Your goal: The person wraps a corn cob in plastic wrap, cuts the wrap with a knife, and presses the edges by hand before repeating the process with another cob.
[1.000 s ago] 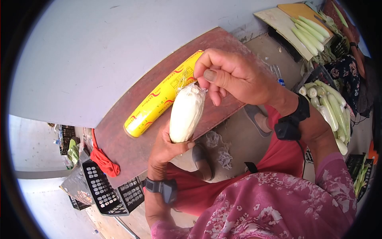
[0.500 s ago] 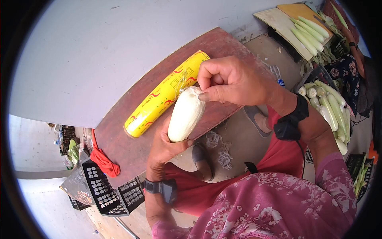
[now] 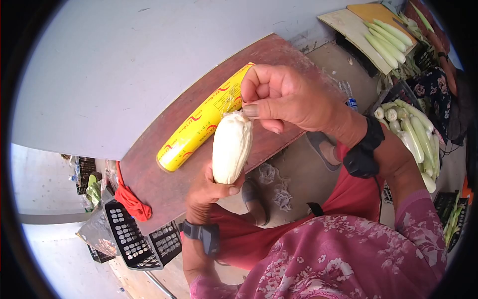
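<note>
My left hand (image 3: 209,188) is closed round the lower end of a thick, whitish, peeled-looking vegetable (image 3: 230,149) held up over the table's near edge. At its top, wrinkled clear plastic film (image 3: 234,110) is bunched. My right hand (image 3: 279,97) pinches this film between thumb and forefinger, the other fingers curled loosely. Behind the vegetable lies a yellow roll of cling film (image 3: 199,122) with red printing, slanting across the table.
The red-brown table (image 3: 164,192) stands against a pale wall. A red cloth (image 3: 132,202) hangs at its left corner, above a black crate (image 3: 124,236). Long pale green vegetables (image 3: 418,134) fill a container on the right; more lie on a board (image 3: 343,30). A person's arm (image 3: 448,74) shows at far right.
The vegetable has turned more upright and dropped slightly in my left hand. My right hand has shifted a little left, its lower fingers loosening while thumb and forefinger stay at the top end.
</note>
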The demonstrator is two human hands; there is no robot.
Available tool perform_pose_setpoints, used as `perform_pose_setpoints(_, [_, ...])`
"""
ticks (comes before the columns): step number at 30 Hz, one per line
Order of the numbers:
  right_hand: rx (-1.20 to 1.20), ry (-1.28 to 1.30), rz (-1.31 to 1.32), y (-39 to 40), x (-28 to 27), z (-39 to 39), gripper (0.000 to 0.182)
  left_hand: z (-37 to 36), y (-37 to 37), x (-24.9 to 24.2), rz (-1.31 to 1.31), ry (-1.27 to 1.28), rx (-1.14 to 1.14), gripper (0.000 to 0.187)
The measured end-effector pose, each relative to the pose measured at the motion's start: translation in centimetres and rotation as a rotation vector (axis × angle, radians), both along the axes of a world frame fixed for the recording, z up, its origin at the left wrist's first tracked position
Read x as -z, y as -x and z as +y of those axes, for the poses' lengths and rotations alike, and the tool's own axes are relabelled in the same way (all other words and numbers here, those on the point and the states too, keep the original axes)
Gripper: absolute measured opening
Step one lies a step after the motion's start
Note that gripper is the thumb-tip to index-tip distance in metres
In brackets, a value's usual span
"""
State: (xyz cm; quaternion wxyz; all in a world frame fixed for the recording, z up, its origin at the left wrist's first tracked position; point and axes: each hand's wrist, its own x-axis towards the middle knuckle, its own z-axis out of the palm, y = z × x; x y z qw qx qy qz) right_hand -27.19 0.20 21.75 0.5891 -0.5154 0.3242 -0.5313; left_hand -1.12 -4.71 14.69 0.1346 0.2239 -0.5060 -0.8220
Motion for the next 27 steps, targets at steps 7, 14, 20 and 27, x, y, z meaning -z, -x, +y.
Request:
perform_pose_setpoints(7, [0.051,0.102,-0.087,0.8,1.6,-1.2,0.026,0.2,0.2,0.6,0.173,-0.051,0.063,0.062])
perform_pose_setpoints(14, [-0.125,0.169,0.022,-0.6,0.5,0.2,0.066,0.4,0.4,0.7,0.220,-0.163,0.098,0.066])
perform_pose_setpoints(20, [-0.135,0.374,0.184,-0.9,1.3,0.0,0.052,0.8,0.4,1.8,0.271,-0.264,0.192,0.067])
perform_pose_setpoints(27, [0.010,0.435,0.116,-1.4,1.5,-0.1,0.031,1.1,1.4,0.9,0.299,-0.298,0.175,0.061])
